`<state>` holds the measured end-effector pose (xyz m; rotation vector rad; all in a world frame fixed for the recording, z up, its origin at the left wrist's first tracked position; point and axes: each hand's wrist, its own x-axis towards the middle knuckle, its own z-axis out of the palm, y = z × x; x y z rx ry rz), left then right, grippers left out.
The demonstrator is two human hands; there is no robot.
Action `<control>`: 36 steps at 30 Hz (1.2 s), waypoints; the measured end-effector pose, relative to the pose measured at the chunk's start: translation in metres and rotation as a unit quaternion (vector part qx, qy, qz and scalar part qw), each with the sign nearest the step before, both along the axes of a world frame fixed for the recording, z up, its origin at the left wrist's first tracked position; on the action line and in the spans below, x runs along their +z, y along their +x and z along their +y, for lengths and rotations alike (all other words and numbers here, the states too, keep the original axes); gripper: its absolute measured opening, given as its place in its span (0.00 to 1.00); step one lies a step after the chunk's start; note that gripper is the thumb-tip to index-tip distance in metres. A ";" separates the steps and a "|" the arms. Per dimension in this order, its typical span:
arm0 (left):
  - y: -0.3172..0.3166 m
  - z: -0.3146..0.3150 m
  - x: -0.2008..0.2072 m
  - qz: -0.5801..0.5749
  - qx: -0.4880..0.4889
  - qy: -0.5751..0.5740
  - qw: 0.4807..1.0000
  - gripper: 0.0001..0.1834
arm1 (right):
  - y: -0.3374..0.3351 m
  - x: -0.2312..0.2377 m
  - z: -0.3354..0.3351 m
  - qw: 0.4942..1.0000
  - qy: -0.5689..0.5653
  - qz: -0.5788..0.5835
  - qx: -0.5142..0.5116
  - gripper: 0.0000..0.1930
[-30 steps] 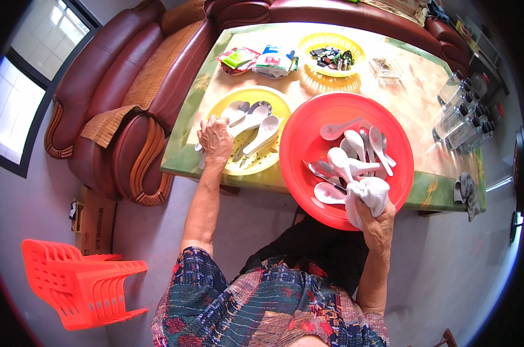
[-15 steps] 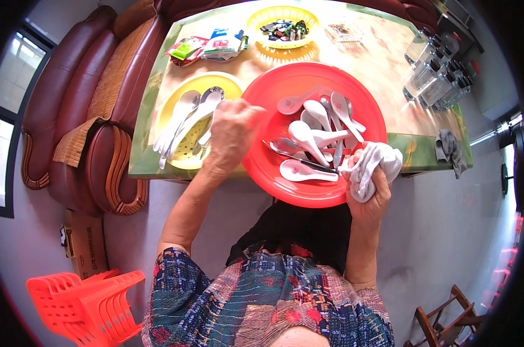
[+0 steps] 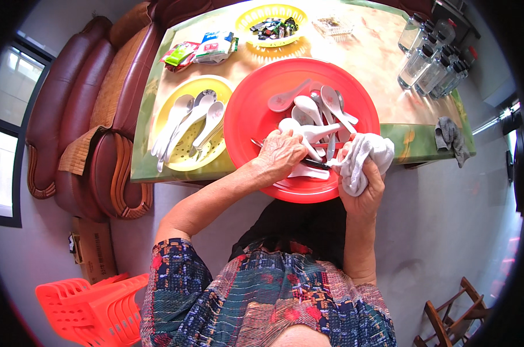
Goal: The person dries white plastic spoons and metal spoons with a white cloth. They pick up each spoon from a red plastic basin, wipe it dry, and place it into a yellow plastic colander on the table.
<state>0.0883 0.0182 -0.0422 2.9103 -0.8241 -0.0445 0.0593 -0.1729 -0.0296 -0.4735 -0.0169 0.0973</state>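
Bent fingers of my left hand press together among white spoons heaped in a red basin; the fingertips, and anything they hold, are hidden. Metal spoons and a dark-handled utensil lie in the same heap. At the basin's right front edge, my right hand grips a bunched white cloth. To the left stands a yellow perforated basket with several spoons in it, their handles pointing toward me.
Behind these are packets, a yellow basket of small wrapped items and a clear container. Glass bottles cluster at the right. A grey cloth hangs over the table edge. Red plastic stools stand lower left.
My left hand has moved from beside the yellow basket's spoons rightward into the heap in the red basin. The spoons it covered in the basket now show. My right hand keeps the cloth.
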 end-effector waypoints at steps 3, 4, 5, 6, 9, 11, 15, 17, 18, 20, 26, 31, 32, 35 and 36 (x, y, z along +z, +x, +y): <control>0.000 0.004 0.007 0.028 0.013 -0.037 0.999 0.07 | 0.000 -0.001 -0.001 1.000 -0.002 -0.002 0.004 0.15; -0.001 0.007 0.010 0.040 0.016 -0.058 0.997 0.07 | 0.000 0.001 -0.001 1.000 -0.002 0.001 -0.001 0.14; -0.002 0.009 0.014 0.039 0.028 -0.073 0.996 0.08 | 0.000 0.002 0.000 1.000 -0.003 0.004 -0.005 0.14; -0.004 0.011 0.018 0.038 0.040 -0.089 0.995 0.08 | -0.001 0.004 0.001 1.000 -0.003 0.008 -0.010 0.14; -0.005 0.018 0.032 -0.004 0.070 -0.132 0.989 0.08 | 0.001 -0.001 -0.002 1.000 -0.007 -0.023 0.007 0.13; -0.004 0.021 0.043 -0.044 0.093 -0.178 0.979 0.08 | 0.001 0.000 -0.001 0.999 -0.019 -0.037 0.000 0.13; -0.010 0.025 0.052 -0.100 0.091 -0.298 0.945 0.11 | -0.003 0.013 0.010 0.992 -0.106 -0.031 -0.054 0.12; -0.018 0.017 0.058 -0.108 0.072 -0.283 0.950 0.11 | -0.003 0.019 0.016 0.972 -0.203 -0.085 -0.080 0.13; -0.022 0.014 0.058 -0.110 0.068 -0.276 0.952 0.10 | -0.002 0.027 0.020 0.959 -0.249 -0.104 -0.088 0.14; -0.027 0.007 0.058 -0.095 0.069 -0.264 0.957 0.13 | -0.006 0.042 0.025 0.921 -0.364 -0.109 -0.080 0.16; -0.031 0.003 0.060 -0.177 0.018 -0.278 0.944 0.14 | 0.002 0.029 0.020 0.799 -0.534 -0.237 -0.142 0.15; -0.046 -0.014 0.057 -0.210 0.138 -0.486 0.837 0.09 | 0.004 0.016 0.025 0.780 -0.522 -0.229 -0.257 0.12; -0.049 -0.012 0.054 -0.130 0.146 -0.503 0.842 0.06 | 0.004 0.017 0.024 0.752 -0.543 -0.248 -0.280 0.12; -0.050 -0.016 0.055 0.225 0.214 -0.645 0.699 0.14 | -0.001 0.021 0.027 0.708 -0.570 -0.292 -0.299 0.12; -0.048 -0.016 0.047 0.251 0.228 -0.663 0.668 0.15 | -0.004 0.021 0.028 0.700 -0.573 -0.305 -0.297 0.13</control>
